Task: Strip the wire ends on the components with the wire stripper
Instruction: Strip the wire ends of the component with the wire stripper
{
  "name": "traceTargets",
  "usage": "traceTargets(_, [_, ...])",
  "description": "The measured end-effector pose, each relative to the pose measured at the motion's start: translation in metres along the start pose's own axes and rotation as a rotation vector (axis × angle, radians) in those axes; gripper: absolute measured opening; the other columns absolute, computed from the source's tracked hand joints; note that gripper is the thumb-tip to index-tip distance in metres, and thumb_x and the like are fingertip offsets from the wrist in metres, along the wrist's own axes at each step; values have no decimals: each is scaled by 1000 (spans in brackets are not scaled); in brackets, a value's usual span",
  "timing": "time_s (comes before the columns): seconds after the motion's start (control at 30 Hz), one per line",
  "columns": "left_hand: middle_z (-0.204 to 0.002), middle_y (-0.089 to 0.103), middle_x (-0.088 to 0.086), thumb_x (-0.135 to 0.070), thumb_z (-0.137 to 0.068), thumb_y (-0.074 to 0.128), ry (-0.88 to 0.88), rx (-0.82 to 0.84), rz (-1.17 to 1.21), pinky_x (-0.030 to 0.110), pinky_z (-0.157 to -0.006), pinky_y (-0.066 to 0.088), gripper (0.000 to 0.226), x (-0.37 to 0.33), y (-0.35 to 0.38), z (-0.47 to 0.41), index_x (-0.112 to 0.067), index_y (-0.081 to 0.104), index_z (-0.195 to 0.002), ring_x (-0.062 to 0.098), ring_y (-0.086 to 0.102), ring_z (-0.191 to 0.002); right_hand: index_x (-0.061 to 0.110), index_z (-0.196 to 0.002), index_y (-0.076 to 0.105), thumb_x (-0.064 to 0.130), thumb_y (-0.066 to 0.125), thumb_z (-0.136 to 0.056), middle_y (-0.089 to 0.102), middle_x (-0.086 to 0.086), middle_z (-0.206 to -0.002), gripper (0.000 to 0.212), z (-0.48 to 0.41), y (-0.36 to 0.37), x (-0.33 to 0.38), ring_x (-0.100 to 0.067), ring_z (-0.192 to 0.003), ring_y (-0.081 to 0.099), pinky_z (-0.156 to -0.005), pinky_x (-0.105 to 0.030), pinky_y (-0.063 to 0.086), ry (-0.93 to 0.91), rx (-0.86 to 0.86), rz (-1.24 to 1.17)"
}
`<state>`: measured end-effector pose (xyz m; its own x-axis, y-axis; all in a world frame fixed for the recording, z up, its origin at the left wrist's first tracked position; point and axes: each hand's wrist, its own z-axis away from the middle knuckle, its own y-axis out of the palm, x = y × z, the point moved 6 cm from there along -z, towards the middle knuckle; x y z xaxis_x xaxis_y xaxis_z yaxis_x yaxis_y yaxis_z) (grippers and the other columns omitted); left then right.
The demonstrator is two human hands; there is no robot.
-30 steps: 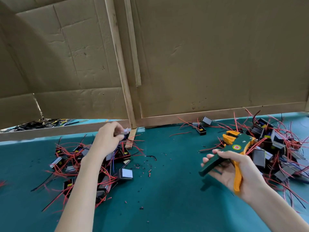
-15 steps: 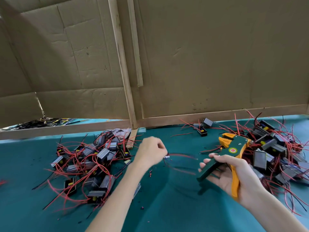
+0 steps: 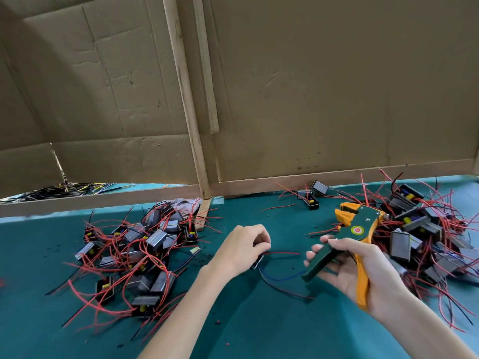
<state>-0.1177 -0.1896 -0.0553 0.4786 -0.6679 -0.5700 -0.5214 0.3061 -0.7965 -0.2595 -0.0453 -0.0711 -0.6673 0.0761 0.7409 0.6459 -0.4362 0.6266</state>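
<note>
My left hand (image 3: pixel 241 248) is closed on a small dark component (image 3: pixel 258 262) in the middle of the green table; its red, blue and black wires (image 3: pixel 282 277) trail right toward the tool. My right hand (image 3: pixel 355 265) grips the green and orange wire stripper (image 3: pixel 356 233) by its handles, jaws pointing up and away, handles spread. The stripper's jaws are clear of the wires. A pile of components with red wires (image 3: pixel 137 252) lies to the left, and a second pile (image 3: pixel 425 237) lies to the right behind the stripper.
A cardboard wall with wooden slats (image 3: pixel 193 141) closes off the back of the green table (image 3: pixel 259 320). Three loose components (image 3: pixel 311 196) sit near the back rail. Small bits of cut insulation (image 3: pixel 217 322) dot the table. Black wires (image 3: pixel 51 191) lie beyond the rail at left.
My left hand left the left pile with a component and carried it right to the table's middle, near the stripper. My right hand has held the stripper nearly still.
</note>
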Motion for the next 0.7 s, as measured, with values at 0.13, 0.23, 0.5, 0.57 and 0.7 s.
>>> traceTargets(0.13, [-80, 71, -3, -18, -81, 72, 1, 43, 77, 21, -71, 47, 9, 2, 8, -1, -20, 63, -82, 13, 63, -78, -2, -93, 60, 3, 57, -79, 65, -21, -78, 15, 0, 3, -1, -39, -72, 70, -66, -50, 61, 5, 25, 3])
traceTargets(0.23, [-80, 70, -5, -17, -81, 72, 15, 52, 65, 18, -68, 45, 9, 2, 13, 0, -21, 64, -80, 10, 62, -76, -2, -93, 60, 6, 61, -68, 64, -22, -79, 26, 1, 5, -1, -40, -72, 70, -63, -49, 60, 8, 38, 0])
traceTargets(0.5, [-85, 51, -9, -15, -97, 50, -91, 112, 40, 19, -63, 34, 13, 12, 17, -2, -23, 46, -87, 7, 45, -73, -2, -93, 59, 2, 54, -84, 65, -21, -75, 12, 4, 7, 1, -38, -69, 70, -62, -48, 60, 2, 29, 5])
traceTargets(0.57, [-84, 49, -10, -9, -99, 43, -107, 103, 106, 18, -64, 33, 17, 11, 12, -2, -22, 45, -88, 9, 44, -76, -3, -93, 59, 3, 59, -74, 64, -22, -77, 20, 6, 8, 0, -39, -69, 69, -61, -48, 60, 6, 45, 8])
traceTargets(0.7, [-80, 55, -11, 8, -96, 38, -32, -61, 353, 11, -68, 37, 31, -5, -18, -1, -17, 53, -87, 4, 47, -73, -2, -91, 60, 5, 61, -65, 64, -23, -77, 27, 8, 12, -1, -39, -68, 69, -60, -48, 60, 5, 81, 25])
